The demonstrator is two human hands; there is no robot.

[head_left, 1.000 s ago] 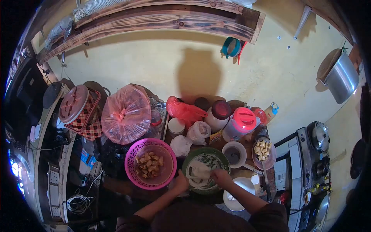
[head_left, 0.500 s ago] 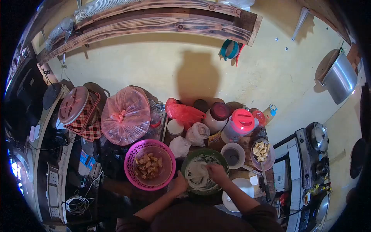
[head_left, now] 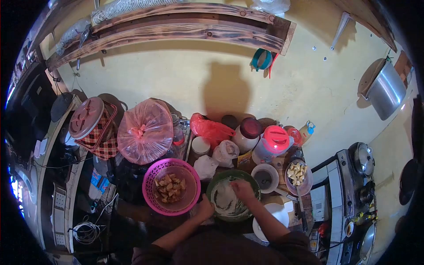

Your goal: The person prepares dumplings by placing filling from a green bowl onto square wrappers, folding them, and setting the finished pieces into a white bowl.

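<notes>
While the view bends hard at its edges, the far left of the frame shows a checkered container with a round lid (head_left: 88,126) leaning beside a knotted pink plastic bag (head_left: 145,131), both pushed back toward the yellow wall, probably to leave the front of the crowded table free. Just right of them, lower centre-left, a pink basket (head_left: 152,179) holds brownish fried-looking pieces and sits touching the green bowl (head_left: 221,179), likely so the two stay within easy reach. At the bowl's lower-left rim the left hand (head_left: 205,209) presses against the edge, fingers curled on it, which looks like a bracing hold to keep the bowl from sliding. Inside the bowl, in the lower centre of the frame, the right hand (head_left: 242,189) is down in a pale, flour-like mixture; its fingers seem bunched together in the mix, though I cannot tell whether they pinch anything. Behind the bowl stand a red bag (head_left: 211,128), tied white bags and a jug with a red lid (head_left: 274,140). Further right sit a small white cup (head_left: 266,177) and a dish of pale cut pieces (head_left: 298,174), then a stove (head_left: 353,185) at the lower right edge and a metal pot (head_left: 386,90) hung on the wall at upper right.
</notes>
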